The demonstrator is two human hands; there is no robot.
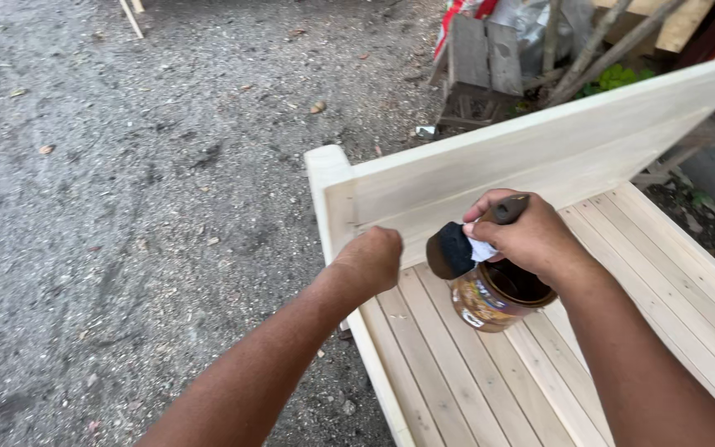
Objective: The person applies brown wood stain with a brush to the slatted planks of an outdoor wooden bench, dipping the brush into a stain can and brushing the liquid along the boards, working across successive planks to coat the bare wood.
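One unfinished pale wooden bench (490,364) fills the lower right of the view, with a slatted seat and one broad plank backrest (556,149). It stands on one grey gravel ground surface (126,207) scattered with wood chips.

One small round tin (494,298), open-topped, with a brown and yellow label and dark liquid inside, is held above the seat slats, tilted toward the left. One dark round foam applicator (450,250) with a brown handle sits just at the tin's rim, with one scrap of white cloth or paper beside it.

Two hands are in view. The right hand (531,236) has its fingers closed around the applicator handle and over the top of the tin; whether this one hand carries both items fully cannot be told. The left hand (374,257) is closed into a fist against the near end of the backrest; nothing is visible in its grip.

Hazards, judged from this position:
- The tin is open and tilted. Further tilt is likely to spill dark liquid onto the bare slats, leaving a blotch.
- A combined grip on tin and applicator is weak. A slip drops either onto the seat or the gravel.
- A loaded applicator can drip between tin and wood.

One weathered grey wooden pallet piece (477,70) and assorted debris lie behind the bench.
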